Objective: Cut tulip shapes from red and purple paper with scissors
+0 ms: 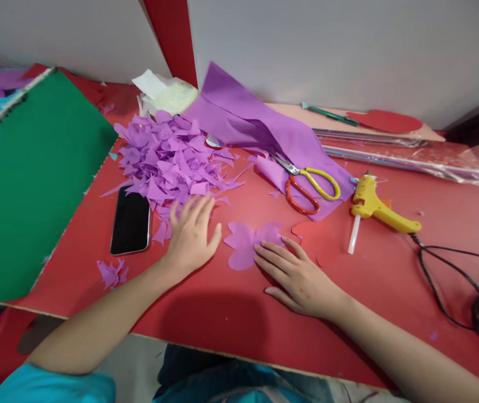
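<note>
My right hand [294, 274] lies flat with its fingers stretched over the right side of a purple paper flower cutout [242, 243], which rests on the red table [214, 319]. Fingers spread, my left hand [193, 232] is at the lower edge of a heap of purple paper scraps [172, 157] and holds nothing visible. Just left of that hand lies a black phone [130, 224]. Beyond the cutout are scissors [302, 176] with one red and one yellow handle, lying on a purple sheet [256, 126]. A red paper piece [321, 240] sits beside my right hand, partly covered by it.
A yellow glue gun [380, 207] lies at the right, its black cord [441, 252] looping to the table's edge. A green board [33, 179] covers the left side. Clear plastic packets [407, 159] and a green pen [332, 115] lie along the back wall.
</note>
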### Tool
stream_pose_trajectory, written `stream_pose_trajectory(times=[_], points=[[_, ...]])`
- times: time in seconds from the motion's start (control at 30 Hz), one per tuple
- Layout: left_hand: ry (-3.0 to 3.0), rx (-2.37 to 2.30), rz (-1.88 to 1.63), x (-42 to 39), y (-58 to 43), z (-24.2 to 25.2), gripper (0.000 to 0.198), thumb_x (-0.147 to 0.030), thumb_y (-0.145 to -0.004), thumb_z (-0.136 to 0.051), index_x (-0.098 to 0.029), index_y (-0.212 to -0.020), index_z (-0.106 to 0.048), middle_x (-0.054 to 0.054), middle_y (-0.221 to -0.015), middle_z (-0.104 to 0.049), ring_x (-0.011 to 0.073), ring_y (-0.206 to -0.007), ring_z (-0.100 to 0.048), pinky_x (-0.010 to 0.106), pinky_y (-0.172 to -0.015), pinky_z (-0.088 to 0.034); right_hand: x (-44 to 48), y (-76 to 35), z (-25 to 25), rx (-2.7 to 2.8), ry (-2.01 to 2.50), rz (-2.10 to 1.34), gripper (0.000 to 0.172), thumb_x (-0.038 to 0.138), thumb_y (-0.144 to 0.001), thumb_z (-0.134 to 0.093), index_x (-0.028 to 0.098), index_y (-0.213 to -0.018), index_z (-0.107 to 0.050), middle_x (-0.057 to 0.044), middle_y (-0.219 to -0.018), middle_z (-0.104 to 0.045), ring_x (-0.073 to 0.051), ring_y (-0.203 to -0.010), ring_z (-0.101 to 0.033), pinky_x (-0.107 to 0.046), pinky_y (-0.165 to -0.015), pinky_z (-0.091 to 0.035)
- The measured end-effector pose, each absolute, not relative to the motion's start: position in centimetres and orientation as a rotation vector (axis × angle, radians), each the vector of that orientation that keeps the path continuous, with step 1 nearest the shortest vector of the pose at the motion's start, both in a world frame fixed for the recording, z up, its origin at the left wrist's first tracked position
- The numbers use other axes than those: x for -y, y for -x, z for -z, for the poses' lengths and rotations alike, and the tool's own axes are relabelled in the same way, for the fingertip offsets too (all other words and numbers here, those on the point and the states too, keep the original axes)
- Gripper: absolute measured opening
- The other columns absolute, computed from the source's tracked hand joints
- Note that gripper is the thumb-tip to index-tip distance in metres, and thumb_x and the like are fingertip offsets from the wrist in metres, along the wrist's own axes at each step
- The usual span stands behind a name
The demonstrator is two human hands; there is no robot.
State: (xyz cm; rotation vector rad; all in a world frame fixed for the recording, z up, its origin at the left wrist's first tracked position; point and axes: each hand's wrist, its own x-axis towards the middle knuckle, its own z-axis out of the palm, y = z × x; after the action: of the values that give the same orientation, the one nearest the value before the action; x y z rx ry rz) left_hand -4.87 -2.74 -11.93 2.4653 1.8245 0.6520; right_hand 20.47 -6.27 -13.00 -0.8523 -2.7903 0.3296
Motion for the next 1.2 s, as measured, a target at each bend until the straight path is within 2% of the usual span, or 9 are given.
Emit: stream_pose_trajectory(times=[0.1,0.17,0.3,0.4,0.6,0.87,1.0,1.13,1.2], points=[[-2.363,-2.088,-0.653,2.6,5.0,11.6,0.049,-0.030,-0.081,-0.055,-0.012,-0.126,-0.050,0.022,-0.149,-0.022,0.0479,-0.135,-0.018,0.070,-0.100,-0.018,6.3,-20.5,13.0,2.792,0.842,-0.323,0.046,0.037,-0.092,-0.043,0.011,-0.130,-0.050,-0.014,-0.133,-0.054,-0.029,-0.124,-0.047,-0.056,-0.105,-0.028],[-2.426,-2.032,-0.662,2.7,4.9,11.5,0.045,-0.029,-0.082,-0.055,-0.011,-0.122,-0.052,0.023,-0.151,-0.016,0.0490,-0.136,-0.011,0.072,-0.100,-0.015,6.3,-20.5,13.0,2.778,0.838,-0.296,0.048,0.037,-0.092,-0.043,0.009,-0.130,-0.048,-0.016,-0.134,-0.053,-0.030,-0.125,-0.047,-0.056,-0.104,-0.028],[-2.740,-1.471,-0.638,3.2,4.7,11.5,0.030,-0.023,-0.085,-0.050,-0.012,-0.111,-0.058,0.020,-0.142,-0.038,0.0379,-0.137,-0.024,0.062,-0.108,-0.017,6.4,-20.8,13.0,2.673,0.881,-0.206,0.049,0.037,-0.091,-0.046,0.006,-0.129,-0.048,-0.021,-0.131,-0.054,-0.031,-0.125,-0.046,-0.056,-0.103,-0.028],[-2.844,-0.996,-0.485,3.5,4.7,11.6,0.029,-0.021,-0.088,-0.045,-0.016,-0.113,-0.059,0.013,-0.131,-0.054,0.0290,-0.130,-0.040,0.057,-0.111,-0.017,6.4,-20.8,13.0,2.529,0.958,-0.144,0.039,0.031,-0.091,-0.046,0.008,-0.121,-0.053,-0.020,-0.122,-0.061,-0.030,-0.120,-0.051,-0.054,-0.104,-0.027],[-2.784,-0.855,-0.149,3.7,4.7,11.0,0.036,-0.035,-0.087,-0.049,-0.022,-0.120,-0.057,0.011,-0.136,-0.049,0.0388,-0.130,-0.035,0.067,-0.104,-0.021,6.3,-20.8,13.3,2.433,1.175,-0.077,0.029,0.026,-0.091,-0.045,0.008,-0.109,-0.059,-0.019,-0.114,-0.065,-0.032,-0.110,-0.057,-0.055,-0.098,-0.033],[-2.769,-0.954,-0.140,3.6,4.8,10.4,0.032,-0.038,-0.089,-0.046,-0.021,-0.112,-0.062,0.011,-0.130,-0.055,0.0380,-0.128,-0.037,0.069,-0.104,-0.015,5.8,-21.7,13.8,2.377,1.230,0.058,0.031,0.025,-0.090,-0.046,0.007,-0.112,-0.057,-0.018,-0.110,-0.066,-0.031,-0.109,-0.057,-0.047,-0.091,-0.044],[-2.767,-0.968,-0.147,3.7,4.8,10.4,0.031,-0.038,-0.089,-0.047,-0.021,-0.110,-0.062,0.011,-0.129,-0.055,0.0373,-0.128,-0.039,0.069,-0.104,-0.012,5.9,-21.7,13.6,2.370,1.355,0.158,0.033,0.030,-0.091,-0.044,0.005,-0.107,-0.059,-0.018,-0.102,-0.069,-0.030,-0.098,-0.062,-0.043,-0.084,-0.049],[-2.754,-0.963,-0.154,3.8,4.7,10.7,0.032,-0.037,-0.087,-0.050,-0.019,-0.111,-0.061,0.013,-0.131,-0.053,0.0376,-0.128,-0.037,0.069,-0.103,-0.015,6.1,-21.6,13.3,2.329,1.491,0.270,0.033,0.033,-0.089,-0.047,0.006,-0.103,-0.060,-0.018,-0.094,-0.070,-0.031,-0.087,-0.063,-0.042,-0.072,-0.051],[-2.759,-0.945,-0.191,3.9,4.6,11.0,0.034,-0.037,-0.085,-0.052,-0.017,-0.112,-0.060,0.014,-0.131,-0.053,0.0377,-0.128,-0.037,0.068,-0.103,-0.017,6.1,-21.6,13.1,2.311,1.445,0.281,0.030,0.032,-0.086,-0.052,0.007,-0.102,-0.059,-0.019,-0.096,-0.069,-0.032,-0.088,-0.062,-0.046,-0.075,-0.049]])
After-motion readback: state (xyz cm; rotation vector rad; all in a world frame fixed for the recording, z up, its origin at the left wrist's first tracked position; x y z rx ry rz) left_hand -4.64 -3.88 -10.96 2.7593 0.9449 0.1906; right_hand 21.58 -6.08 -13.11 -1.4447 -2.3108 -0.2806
